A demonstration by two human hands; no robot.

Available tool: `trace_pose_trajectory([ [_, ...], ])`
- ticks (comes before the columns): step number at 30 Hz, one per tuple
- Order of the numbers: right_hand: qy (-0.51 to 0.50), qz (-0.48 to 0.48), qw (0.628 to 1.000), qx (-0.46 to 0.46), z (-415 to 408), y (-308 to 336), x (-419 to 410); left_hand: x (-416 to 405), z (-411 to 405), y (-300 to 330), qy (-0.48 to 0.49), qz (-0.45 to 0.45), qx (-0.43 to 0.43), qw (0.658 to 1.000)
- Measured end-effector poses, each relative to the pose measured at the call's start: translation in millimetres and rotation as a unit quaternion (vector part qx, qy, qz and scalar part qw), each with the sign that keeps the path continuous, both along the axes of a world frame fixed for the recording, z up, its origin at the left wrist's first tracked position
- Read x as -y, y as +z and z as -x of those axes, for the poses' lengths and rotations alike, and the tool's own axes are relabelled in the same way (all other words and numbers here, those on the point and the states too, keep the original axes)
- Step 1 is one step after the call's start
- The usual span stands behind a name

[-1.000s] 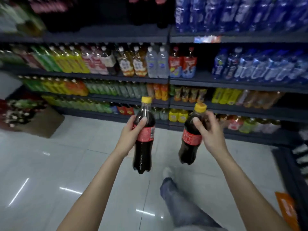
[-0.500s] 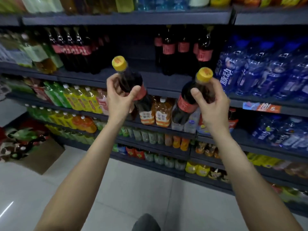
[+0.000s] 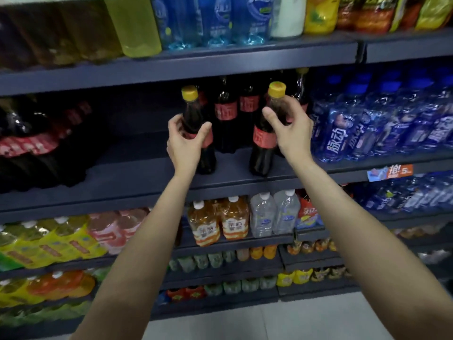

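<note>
Dark cola bottles point(image 3: 262, 155), two, left hand point(image 3: 187, 143) gripping one, right hand point(image 3: 291, 128) the other

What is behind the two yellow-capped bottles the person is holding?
More dark, red-labelled bottles stand farther back on the same shelf. The left bottle and the right bottle cover some of them, so their count is unclear.
</note>
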State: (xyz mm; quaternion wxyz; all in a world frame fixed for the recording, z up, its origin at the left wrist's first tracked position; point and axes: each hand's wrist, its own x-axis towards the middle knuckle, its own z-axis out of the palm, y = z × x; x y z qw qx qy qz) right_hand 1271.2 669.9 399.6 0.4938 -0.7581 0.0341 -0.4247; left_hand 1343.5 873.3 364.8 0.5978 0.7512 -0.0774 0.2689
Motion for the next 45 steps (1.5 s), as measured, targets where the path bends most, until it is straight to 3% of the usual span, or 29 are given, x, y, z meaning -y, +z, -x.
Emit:
trace_pose_trajectory([
  [4, -0.016, -0.015, 1.000, -0.011, -19, 0, -6, 2, -29, -2, -0.016, -0.017, -0.023, 0.999],
  [8, 0.022, 0.059, 0.995, -0.078, -19, -30, -5, -3, -38, -27, -0.139, -0.052, -0.020, 0.989],
  [10, 0.043, 0.095, 0.985, -0.140, -19, -60, -4, -7, -40, -37, -0.150, -0.059, -0.019, 0.987],
  [12, 0.026, 0.092, 0.978, -0.184, -20, -81, -7, -11, -42, -41, -0.118, -0.120, -0.001, 0.986],
  [17, -0.058, 0.045, 0.981, -0.182, -38, -85, -19, -7, -71, -34, -0.045, -0.194, -0.020, 0.980],
  [29, -0.133, 0.084, 0.961, -0.227, -71, -78, -33, 22, -118, -32, -0.034, -0.124, -0.047, 0.991],
  [33, -0.104, 0.114, 0.959, -0.240, -47, -84, -33, 26, -96, -35, -0.048, -0.109, -0.076, 0.990],
  [38, -0.079, 0.147, 0.972, -0.167, 3, -93, -31, 35, -22, -37, -0.077, -0.124, -0.106, 0.984],
  [43, -0.156, 0.253, 0.948, -0.111, 85, -123, -2, 60, 77, -58, -0.190, -0.096, -0.038, 0.976],
  [45, -0.178, 0.273, 0.939, -0.106, 137, -141, 17, 74, 117, -75, -0.248, -0.126, 0.003, 0.961],
])
